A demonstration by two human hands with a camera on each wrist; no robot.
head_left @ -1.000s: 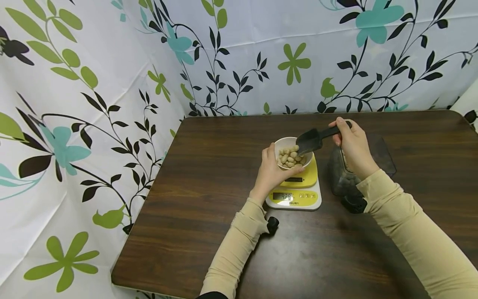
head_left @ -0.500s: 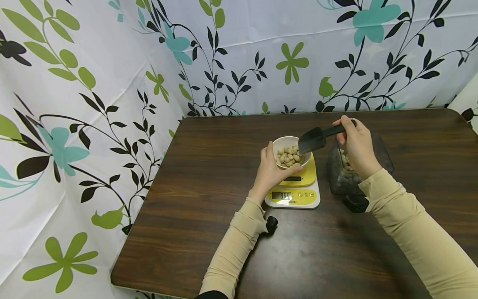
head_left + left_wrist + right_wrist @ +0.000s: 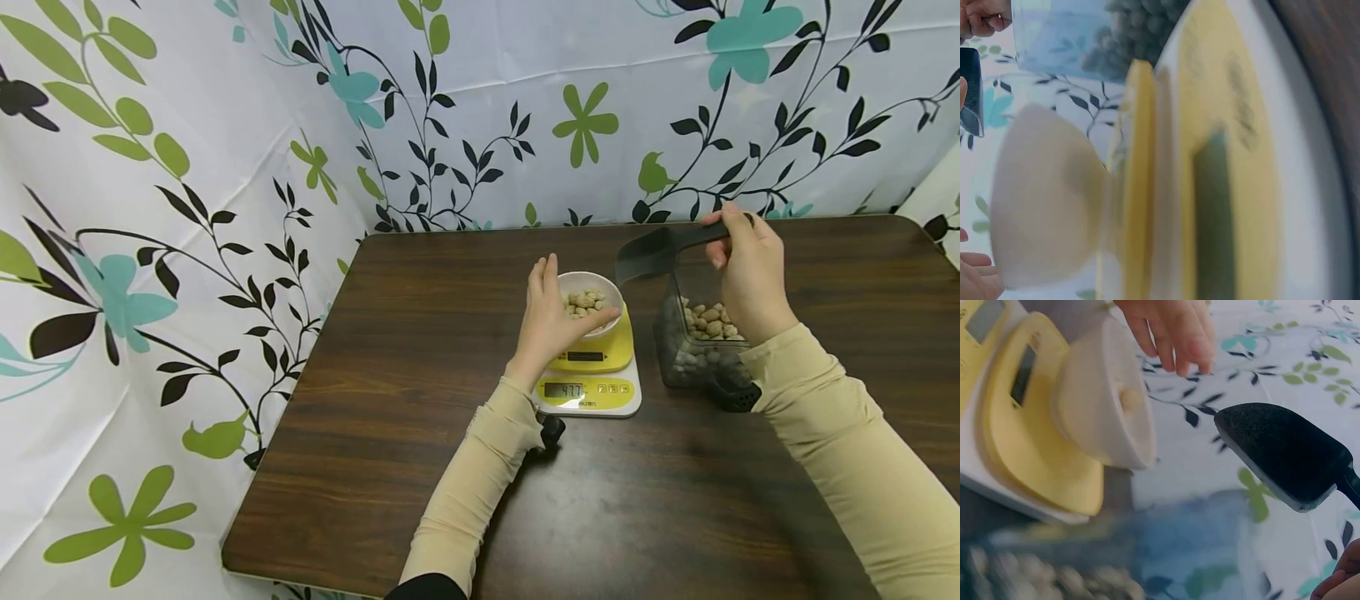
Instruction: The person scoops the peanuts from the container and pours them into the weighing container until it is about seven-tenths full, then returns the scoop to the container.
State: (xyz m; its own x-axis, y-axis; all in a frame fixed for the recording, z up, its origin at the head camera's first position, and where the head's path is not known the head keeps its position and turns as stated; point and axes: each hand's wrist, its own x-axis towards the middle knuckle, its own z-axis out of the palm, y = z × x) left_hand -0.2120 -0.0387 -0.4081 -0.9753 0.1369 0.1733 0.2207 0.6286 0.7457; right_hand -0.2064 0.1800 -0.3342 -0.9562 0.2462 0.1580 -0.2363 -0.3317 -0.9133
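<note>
My left hand (image 3: 551,321) hovers beside the white bowl (image 3: 592,280), fingers straight and thumb spread. In the right wrist view its fingertips are apart from the bowl. Pale, shelled-looking nuts (image 3: 583,302) fill part of the bowl, which stands on a yellow and white kitchen scale (image 3: 630,392) with a lit display. My right hand (image 3: 756,279) grips the handle of a black scoop (image 3: 648,252), raised to the right of the bowl. The scoop's blade looks bare in the right wrist view. Below the right hand is a clear container (image 3: 666,333) with more nuts (image 3: 712,322).
A dark wooden table (image 3: 390,375) carries the scale and the container. Behind it and at its left hangs a white curtain (image 3: 465,83) with a leaf and flower print. The container stands close to the scale's right side.
My left hand has let go of the bowl and lifted slightly. My right hand has moved the scoop up and right, away from the bowl, towards the container. The scale's reading has changed.
</note>
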